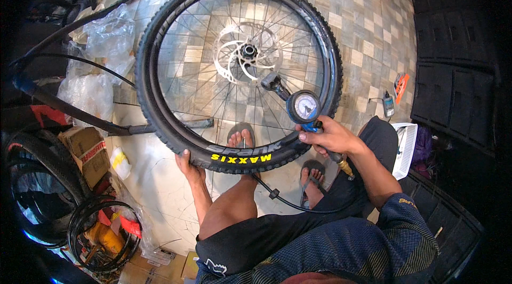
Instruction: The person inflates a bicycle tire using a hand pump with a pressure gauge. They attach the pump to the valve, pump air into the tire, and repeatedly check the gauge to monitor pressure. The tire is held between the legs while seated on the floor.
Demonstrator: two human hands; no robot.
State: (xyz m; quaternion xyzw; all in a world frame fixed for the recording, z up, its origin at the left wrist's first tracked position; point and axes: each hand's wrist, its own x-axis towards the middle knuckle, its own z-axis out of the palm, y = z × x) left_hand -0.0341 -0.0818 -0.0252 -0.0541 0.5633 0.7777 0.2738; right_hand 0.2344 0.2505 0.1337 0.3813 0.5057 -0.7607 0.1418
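Observation:
A bicycle wheel with a knobby black tyre (234, 159) and thin spokes is tilted in front of me, above my legs. A silver disc rotor surrounds its hub (248, 51). My left hand (190, 169) grips the tyre's near left edge, thumb on the sidewall and the other fingers mostly hidden beneath. In my right hand (332, 139) is a tyre inflator with a round dial gauge (306, 107), held over the wheel's near right side. Its head (273, 82) lies over the spokes; whether it touches them I cannot tell. A black hose (288, 202) runs below the wheel.
Dark metal tubes (66, 30) extend along the left, beside clear plastic wrapping (109, 36). Spare tyres (45, 177) and a cardboard box (85, 155) are stacked at lower left. On the right are black crates (445, 86), a white basket (406, 148) and a small bottle (388, 105).

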